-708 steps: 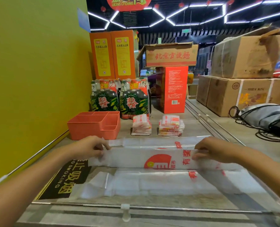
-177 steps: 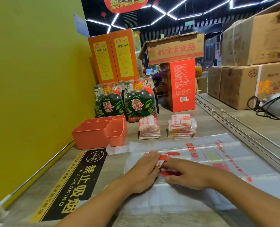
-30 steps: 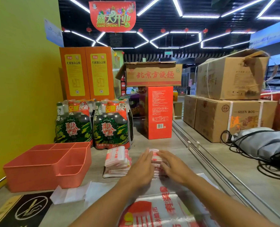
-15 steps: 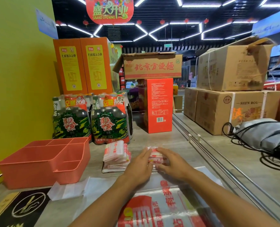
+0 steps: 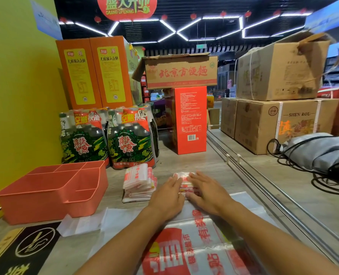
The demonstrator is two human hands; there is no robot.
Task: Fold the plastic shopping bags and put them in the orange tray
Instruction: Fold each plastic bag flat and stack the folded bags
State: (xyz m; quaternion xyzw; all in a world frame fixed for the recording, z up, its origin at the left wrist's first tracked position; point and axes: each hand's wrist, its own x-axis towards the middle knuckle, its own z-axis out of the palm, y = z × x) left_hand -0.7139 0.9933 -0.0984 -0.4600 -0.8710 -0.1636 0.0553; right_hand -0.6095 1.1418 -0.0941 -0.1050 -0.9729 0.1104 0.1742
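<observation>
My left hand (image 5: 169, 195) and my right hand (image 5: 205, 191) lie flat, fingers straight, on the right-hand stack of folded plastic bags (image 5: 184, 176); most of that stack is hidden under them. A second stack of folded white-and-red bags (image 5: 138, 182) stands just to its left. The orange tray (image 5: 35, 195) with its dividers sits at the left by the yellow wall, and I see no bags in it. An unfolded bag with red print (image 5: 196, 245) lies spread on the counter under my forearms.
Two shrink-wrapped packs of green bottles (image 5: 109, 139) stand behind the tray. Orange and red cartons (image 5: 190, 120) and brown boxes (image 5: 279, 124) rise at the back. A metal rail (image 5: 263, 185) runs along the right. A grey bag with black cables (image 5: 323, 153) lies beyond it.
Both hands have flattened down on the right stack, pressing the folded bag onto it. The view has tilted slightly; the tray and left stack stay put.
</observation>
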